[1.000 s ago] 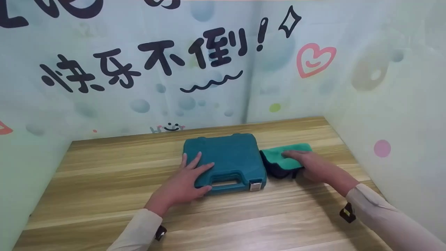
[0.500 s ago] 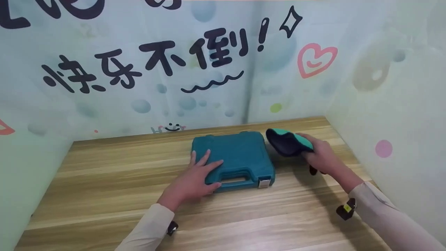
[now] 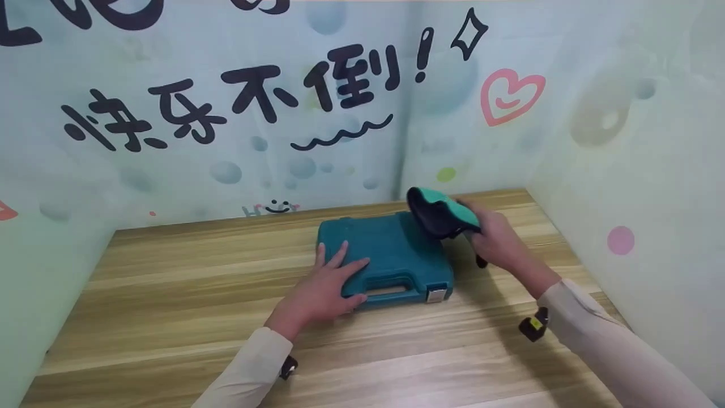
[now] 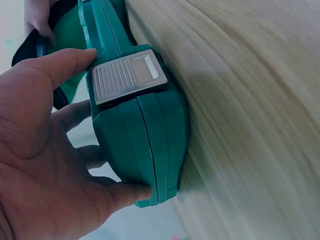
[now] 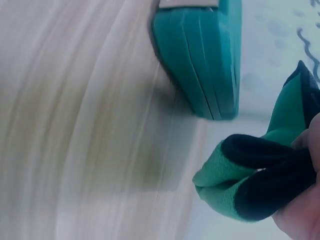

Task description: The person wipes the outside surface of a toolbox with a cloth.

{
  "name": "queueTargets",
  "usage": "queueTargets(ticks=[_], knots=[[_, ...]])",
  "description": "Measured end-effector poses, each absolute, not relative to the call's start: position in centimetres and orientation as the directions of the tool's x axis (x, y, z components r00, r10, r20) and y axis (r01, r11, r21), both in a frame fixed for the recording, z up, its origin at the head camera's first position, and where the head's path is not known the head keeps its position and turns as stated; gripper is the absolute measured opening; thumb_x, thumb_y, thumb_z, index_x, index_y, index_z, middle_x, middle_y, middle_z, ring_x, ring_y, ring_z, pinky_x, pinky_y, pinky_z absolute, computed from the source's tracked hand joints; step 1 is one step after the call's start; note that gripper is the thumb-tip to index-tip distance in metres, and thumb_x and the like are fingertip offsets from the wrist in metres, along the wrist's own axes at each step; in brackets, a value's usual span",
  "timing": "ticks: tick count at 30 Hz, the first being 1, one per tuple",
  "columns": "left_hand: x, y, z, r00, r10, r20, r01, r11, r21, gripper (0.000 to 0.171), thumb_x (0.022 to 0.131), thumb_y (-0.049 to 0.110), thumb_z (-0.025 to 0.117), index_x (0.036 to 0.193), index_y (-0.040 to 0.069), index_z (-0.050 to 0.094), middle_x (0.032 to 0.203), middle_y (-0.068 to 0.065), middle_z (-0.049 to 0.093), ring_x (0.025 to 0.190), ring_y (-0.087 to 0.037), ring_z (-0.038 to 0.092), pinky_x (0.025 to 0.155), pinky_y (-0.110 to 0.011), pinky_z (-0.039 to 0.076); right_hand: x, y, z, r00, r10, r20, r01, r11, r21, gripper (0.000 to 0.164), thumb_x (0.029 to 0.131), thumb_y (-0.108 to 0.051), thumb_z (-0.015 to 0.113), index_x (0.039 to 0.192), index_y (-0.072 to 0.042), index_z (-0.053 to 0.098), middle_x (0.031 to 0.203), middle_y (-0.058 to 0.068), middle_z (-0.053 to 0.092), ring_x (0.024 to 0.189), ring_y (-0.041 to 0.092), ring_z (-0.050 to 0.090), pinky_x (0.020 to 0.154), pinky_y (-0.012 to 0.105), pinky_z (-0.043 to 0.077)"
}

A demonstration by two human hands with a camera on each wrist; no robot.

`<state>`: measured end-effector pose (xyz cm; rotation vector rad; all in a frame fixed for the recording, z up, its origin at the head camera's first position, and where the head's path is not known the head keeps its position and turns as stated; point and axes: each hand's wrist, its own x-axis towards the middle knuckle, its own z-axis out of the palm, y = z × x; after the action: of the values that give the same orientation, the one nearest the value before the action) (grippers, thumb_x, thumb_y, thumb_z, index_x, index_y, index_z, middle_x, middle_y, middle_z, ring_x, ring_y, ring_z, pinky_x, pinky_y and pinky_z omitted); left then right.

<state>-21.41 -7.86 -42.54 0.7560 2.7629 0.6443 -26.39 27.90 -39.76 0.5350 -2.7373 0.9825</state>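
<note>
A teal hard plastic case [image 3: 385,249] with a carry handle lies flat on the wooden table. My left hand [image 3: 320,292] rests on its left front corner with the fingers spread; in the left wrist view the thumb touches near a silver latch [image 4: 130,75]. My right hand [image 3: 501,241] grips a soft green fabric piece with black trim and a dark lining [image 3: 450,209], held up over the case's back right corner. In the right wrist view the fabric [image 5: 215,185] is folded at the fingers. Its exact kind cannot be told.
The wooden table [image 3: 187,294] spreads around the case. Printed cloth walls [image 3: 255,170] with dark lettering stand at the back and sides. A small black device [image 3: 533,326] is strapped at the right wrist, another [image 3: 288,367] at the left.
My right hand has picked the green fabric piece up off the table and moved it back and left, over the case. The case and my left hand have shifted to the right.
</note>
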Motion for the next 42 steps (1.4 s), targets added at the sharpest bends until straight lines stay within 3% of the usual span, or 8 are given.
queueTargets(ticks=[6, 12, 25, 29, 34, 42], knots=[[-21.5, -7.8, -42.8, -0.841, 0.536, -0.074, 0.449, 0.768, 0.456, 0.068, 0.099, 0.047, 0.065, 0.159, 0.029, 0.039, 0.168, -0.014, 0.007, 0.147, -0.050, -0.010, 0.114, -0.057, 0.026, -26.9, 24.7, -40.7, -0.877, -0.435, 0.206, -0.479, 0.746, -0.463, 0.067, 0.087, 0.017, 0.053, 0.151, 0.007, 0.040, 0.152, 0.028, 0.041, 0.139, 0.043, 0.040, 0.110, 0.056, 0.034], [-21.6, -7.6, -43.0, -0.840, 0.538, -0.072, 0.452, 0.767, 0.455, 0.069, 0.099, 0.049, 0.064, 0.159, 0.029, 0.038, 0.168, -0.013, 0.006, 0.148, -0.050, -0.010, 0.113, -0.058, 0.025, -27.0, 23.4, -41.3, -0.849, -0.523, 0.073, -0.516, 0.792, -0.326, 0.070, 0.087, 0.017, 0.053, 0.154, 0.002, 0.039, 0.160, 0.027, 0.026, 0.147, 0.042, 0.025, 0.113, 0.055, 0.029], [-21.5, -7.7, -42.9, -0.839, 0.538, -0.086, 0.444, 0.766, 0.465, 0.070, 0.098, 0.049, 0.064, 0.159, 0.030, 0.037, 0.168, -0.012, 0.006, 0.148, -0.049, -0.011, 0.112, -0.057, 0.029, -28.6, 22.0, -40.9, -0.855, -0.518, 0.025, -0.504, 0.819, -0.274, 0.070, 0.088, 0.017, 0.052, 0.155, 0.001, 0.039, 0.159, 0.029, 0.027, 0.146, 0.048, 0.021, 0.115, 0.056, 0.024], [-21.5, -7.6, -42.8, -0.825, 0.560, -0.077, 0.469, 0.753, 0.461, 0.071, 0.099, 0.049, 0.064, 0.160, 0.028, 0.036, 0.168, -0.015, 0.007, 0.148, -0.049, -0.010, 0.114, -0.056, 0.026, -29.1, 21.8, -41.2, -0.841, -0.539, 0.049, -0.533, 0.807, -0.255, 0.072, 0.087, 0.017, 0.053, 0.155, 0.003, 0.037, 0.158, 0.031, 0.027, 0.144, 0.052, 0.022, 0.114, 0.057, 0.024], [-21.4, -7.8, -42.6, -0.814, 0.574, -0.094, 0.468, 0.742, 0.480, 0.071, 0.098, 0.049, 0.065, 0.160, 0.028, 0.036, 0.168, -0.014, 0.005, 0.147, -0.050, -0.012, 0.111, -0.056, 0.032, -29.2, 22.1, -41.5, -0.818, -0.571, 0.072, -0.571, 0.789, -0.226, 0.074, 0.085, 0.018, 0.057, 0.155, 0.004, 0.036, 0.158, 0.033, 0.026, 0.142, 0.056, 0.021, 0.113, 0.060, 0.025], [-21.3, -8.8, -42.5, -0.838, 0.535, -0.105, 0.429, 0.766, 0.479, 0.078, 0.096, 0.052, 0.066, 0.162, 0.028, 0.031, 0.169, -0.008, 0.004, 0.148, -0.046, -0.012, 0.110, -0.054, 0.034, -29.3, 21.4, -41.7, -0.812, -0.577, 0.087, -0.580, 0.784, -0.222, 0.074, 0.085, 0.018, 0.057, 0.155, 0.002, 0.038, 0.159, 0.030, 0.027, 0.143, 0.055, 0.021, 0.113, 0.059, 0.025]])
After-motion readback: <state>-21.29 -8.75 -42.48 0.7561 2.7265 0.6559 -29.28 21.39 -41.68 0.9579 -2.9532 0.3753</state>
